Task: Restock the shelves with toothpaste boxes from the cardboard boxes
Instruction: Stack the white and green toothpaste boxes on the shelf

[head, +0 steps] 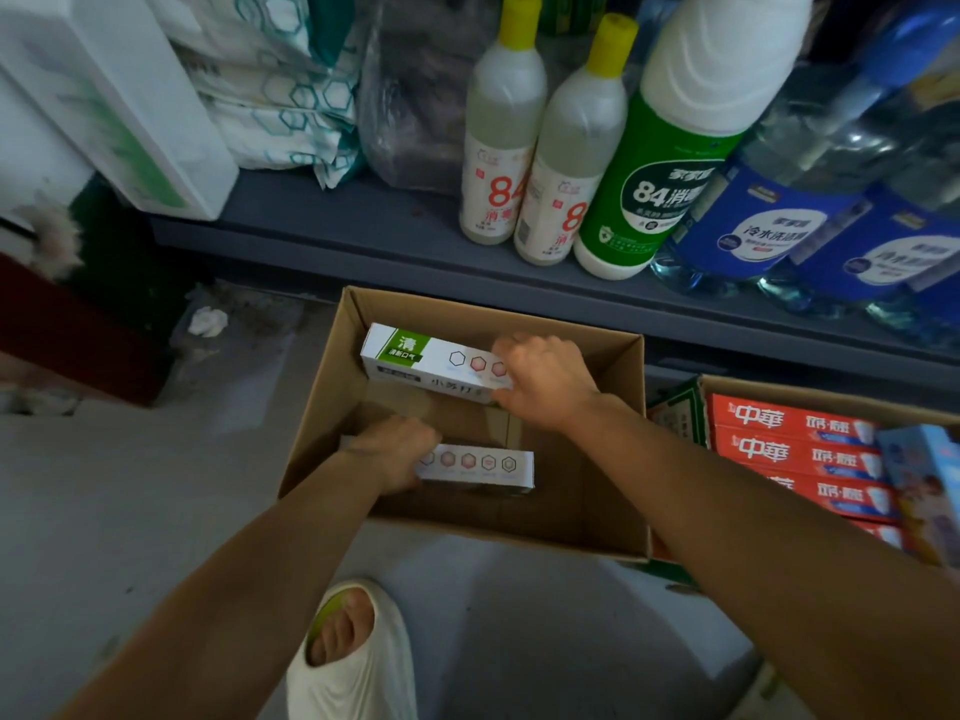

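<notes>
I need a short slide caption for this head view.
Left hand and right hand each hold a white toothpaste box inside the open brown cardboard box.

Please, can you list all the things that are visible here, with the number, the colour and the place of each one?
white-green toothpaste boxes: 2, inside open carton
open carton: 1, brown, floor centre
red toothpaste boxes: at least 4, second carton, right
yellow-capped bottles: 2, white, shelf
green-label bottle: 1, white, shelf
blue-label bottles: 2 at least, clear, shelf right
slipper: 1, white, floor
left hand: grips near box
right hand: grips far box
</notes>
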Motion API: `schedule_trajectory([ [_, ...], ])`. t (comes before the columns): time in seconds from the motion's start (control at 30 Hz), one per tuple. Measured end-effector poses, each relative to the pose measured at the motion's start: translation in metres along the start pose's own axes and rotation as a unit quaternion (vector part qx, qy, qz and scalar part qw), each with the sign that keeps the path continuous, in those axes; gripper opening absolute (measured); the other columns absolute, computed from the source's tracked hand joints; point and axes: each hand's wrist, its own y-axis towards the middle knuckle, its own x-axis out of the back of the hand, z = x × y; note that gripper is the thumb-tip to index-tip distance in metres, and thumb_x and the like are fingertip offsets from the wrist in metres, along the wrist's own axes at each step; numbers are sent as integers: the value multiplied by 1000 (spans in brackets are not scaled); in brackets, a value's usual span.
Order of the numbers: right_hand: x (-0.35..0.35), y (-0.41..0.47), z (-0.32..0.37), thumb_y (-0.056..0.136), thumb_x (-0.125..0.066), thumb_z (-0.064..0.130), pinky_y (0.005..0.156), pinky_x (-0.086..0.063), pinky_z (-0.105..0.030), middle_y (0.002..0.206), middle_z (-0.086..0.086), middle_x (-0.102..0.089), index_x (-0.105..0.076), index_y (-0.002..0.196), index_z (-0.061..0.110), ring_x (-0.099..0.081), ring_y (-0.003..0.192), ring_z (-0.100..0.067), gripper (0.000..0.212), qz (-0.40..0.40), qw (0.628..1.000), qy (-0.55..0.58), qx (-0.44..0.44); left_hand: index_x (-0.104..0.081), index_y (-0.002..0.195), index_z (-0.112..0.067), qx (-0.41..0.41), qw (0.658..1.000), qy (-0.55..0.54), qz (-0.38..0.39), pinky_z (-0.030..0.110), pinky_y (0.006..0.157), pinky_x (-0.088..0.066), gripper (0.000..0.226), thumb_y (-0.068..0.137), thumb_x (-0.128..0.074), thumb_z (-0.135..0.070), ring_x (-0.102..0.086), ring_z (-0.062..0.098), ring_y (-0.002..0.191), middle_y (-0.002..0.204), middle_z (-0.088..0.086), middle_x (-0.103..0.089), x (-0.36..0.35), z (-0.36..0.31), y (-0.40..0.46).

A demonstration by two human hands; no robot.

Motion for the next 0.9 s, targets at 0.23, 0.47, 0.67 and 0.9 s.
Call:
schedule_trajectory([
  [0.23,40,-22,-3,87,-61,38,75,-40,-34,120,-5,-59,-54,118,18,-58,105,-26,37,-14,1000,-21,13,-56,119,-22,-40,997,-34,-49,33,93,-49,35,87,-67,-30,-55,18,110,121,0,-58,34,-10,-39],
  [0.47,130,-63,2,86,-63,38,71,-36,-30,114,-1,-62,-57,106,19,-58,102,-23,28,-74,996,-39,39,-56,121,-28,-66,990,-38,-115,32,96,-48,41,83,-71,-28,-54,13,112,124,-6,-58,103,-37,-114],
  [0.67,214,-107,5,83,-63,38,66,-33,-29,101,-2,-61,-43,85,23,-58,92,-24,25,-112,990,-81,20,-58,102,-27,-79,980,30,-178,29,80,-50,27,79,-71,-26,-56,12,97,106,-7,-59,171,-61,-192],
  [0.9,315,-151,4,79,-65,36,67,-43,-33,96,3,-61,-61,100,22,-56,88,-21,25,-155,985,-68,2,-60,107,-30,-90,961,34,-258,18,66,-40,32,78,-73,-24,-53,6,89,95,-18,-53,237,-92,-276],
])
